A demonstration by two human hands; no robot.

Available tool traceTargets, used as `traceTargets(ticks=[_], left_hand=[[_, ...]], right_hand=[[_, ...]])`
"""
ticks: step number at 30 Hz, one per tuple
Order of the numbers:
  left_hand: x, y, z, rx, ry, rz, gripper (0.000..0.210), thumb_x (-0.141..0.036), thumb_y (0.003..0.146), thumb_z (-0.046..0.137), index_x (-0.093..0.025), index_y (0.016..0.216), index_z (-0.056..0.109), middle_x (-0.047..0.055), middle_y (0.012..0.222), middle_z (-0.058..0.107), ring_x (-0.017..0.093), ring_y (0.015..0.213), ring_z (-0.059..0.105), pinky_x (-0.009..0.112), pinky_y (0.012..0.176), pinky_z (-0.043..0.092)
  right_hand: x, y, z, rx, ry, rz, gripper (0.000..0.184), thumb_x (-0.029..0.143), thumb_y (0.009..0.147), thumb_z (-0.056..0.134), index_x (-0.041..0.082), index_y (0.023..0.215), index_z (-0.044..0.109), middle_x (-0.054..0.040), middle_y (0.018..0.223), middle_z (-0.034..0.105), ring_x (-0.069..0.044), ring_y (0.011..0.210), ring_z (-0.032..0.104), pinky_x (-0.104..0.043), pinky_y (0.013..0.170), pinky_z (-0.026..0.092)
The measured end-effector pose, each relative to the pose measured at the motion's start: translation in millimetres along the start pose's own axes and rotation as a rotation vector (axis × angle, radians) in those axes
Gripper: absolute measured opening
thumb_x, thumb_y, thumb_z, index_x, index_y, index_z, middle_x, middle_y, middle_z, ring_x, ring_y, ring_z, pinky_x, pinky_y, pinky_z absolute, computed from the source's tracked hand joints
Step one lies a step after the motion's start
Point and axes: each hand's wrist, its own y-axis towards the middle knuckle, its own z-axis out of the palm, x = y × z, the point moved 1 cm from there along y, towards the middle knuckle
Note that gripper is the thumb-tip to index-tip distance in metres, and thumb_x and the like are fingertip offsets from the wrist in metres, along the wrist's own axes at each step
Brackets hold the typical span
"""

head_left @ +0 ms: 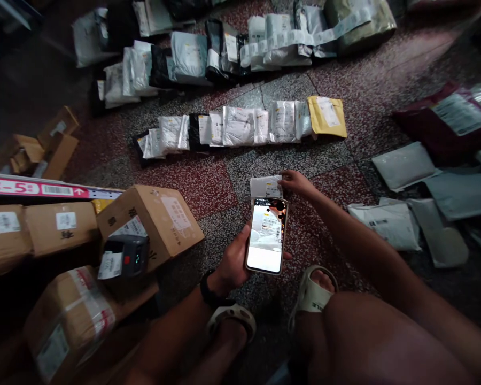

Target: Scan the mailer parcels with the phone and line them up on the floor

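Note:
A smartphone (266, 238) lies in my left hand (235, 259), its fingers wrapped round the case. On its lit screen shows the camera picture of a white shipping label. Just past the phone's top edge is a small white parcel (264, 186) with a printed label, partly hidden by the phone. My right hand (299, 184) pinches that parcel at its right edge. Beyond both hands stands a row of labelled mailer bags (239, 127), mostly white, with a yellow padded envelope (327, 116) at its right end.
Farther off, a second row of parcels (189, 56) carries a strip of labels (288, 40). Cardboard boxes (156, 219) and a label printer (134, 256) stand to the left, below a pink shelf sign (44, 188). Loose mailers (404, 166) lie on the speckled floor at right.

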Motion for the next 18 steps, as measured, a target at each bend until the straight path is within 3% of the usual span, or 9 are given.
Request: traceTargets(ticks=[5,11,15,18], left_hand=[[-12,-8,4.5,0.006,-0.021,-0.026,0.076,-0.057,0.1,0.07,-0.026,0.165,0.047,0.019,0.15,0.07,0.048,0.132,0.07,0.067,0.105,0.058],[-16,-16,5.2,0.02,0.102,0.009,0.082,-0.03,0.091,0.081,-0.033,0.164,0.045,0.016,0.157,0.064,0.045,0.133,0.071,0.063,0.107,0.058],[-11,-11,0.5,-0.049,0.273,0.123,0.085,-0.027,0.085,0.089,-0.03,0.159,0.046,0.016,0.154,0.065,0.038,0.117,0.077,0.052,0.098,0.063],[-8,-7,-4.2,-0.142,0.386,0.231,0.084,-0.03,0.085,0.092,-0.029,0.157,0.048,0.013,0.146,0.07,0.031,0.113,0.074,0.043,0.096,0.06]], right_hand=[[-8,-45,31,-0.056,-0.019,0.077,0.038,0.048,0.09,0.068,0.013,0.095,0.081,-0.0071,0.086,0.079,-0.021,0.077,0.065,-0.028,0.07,0.047],[-6,-65,41,-0.117,0.173,0.007,0.046,0.055,0.091,0.064,0.015,0.103,0.081,-0.0078,0.103,0.082,-0.024,0.09,0.07,-0.031,0.082,0.053],[-11,-65,35,-0.174,0.302,0.009,0.051,0.058,0.089,0.067,0.016,0.114,0.08,-0.0094,0.117,0.082,-0.027,0.105,0.072,-0.036,0.096,0.056],[-15,-64,36,-0.194,0.297,0.001,0.051,0.06,0.089,0.066,0.017,0.114,0.079,-0.0096,0.119,0.081,-0.027,0.107,0.072,-0.037,0.097,0.057]])
